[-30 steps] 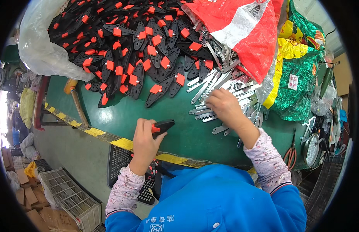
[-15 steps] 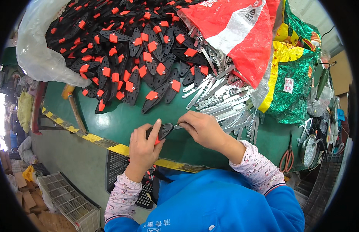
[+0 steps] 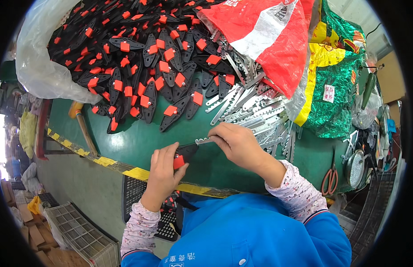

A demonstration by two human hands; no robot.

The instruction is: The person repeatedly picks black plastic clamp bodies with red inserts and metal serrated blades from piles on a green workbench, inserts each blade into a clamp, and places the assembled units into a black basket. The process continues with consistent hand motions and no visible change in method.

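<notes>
My left hand [image 3: 164, 171] grips a black plastic piece [image 3: 187, 152] with a red block [image 3: 178, 162] on it, just over the near edge of the green table. A little to the right, my right hand [image 3: 233, 141] pinches a thin metal strip with a notched edge [image 3: 203, 140]. The strip's free end points left and sits apart from the black piece, slightly above it. Beyond my hands lies a big heap of similar black pieces with red blocks [image 3: 170, 84]. A pile of loose notched metal strips [image 3: 264, 116] spreads beside my right hand.
A red and white bag [image 3: 271, 38] lies over the strips, with a shiny green and yellow bag [image 3: 331, 84] to its right. Orange-handled scissors [image 3: 330, 178] and a hammer [image 3: 84, 127] rest on the table. Yellow-black tape [image 3: 135, 172] lines the near edge.
The metal strip's free end has come away from the black piece, and more of its notched edge shows. The black piece has turned in my left hand. The view has shifted slightly.
</notes>
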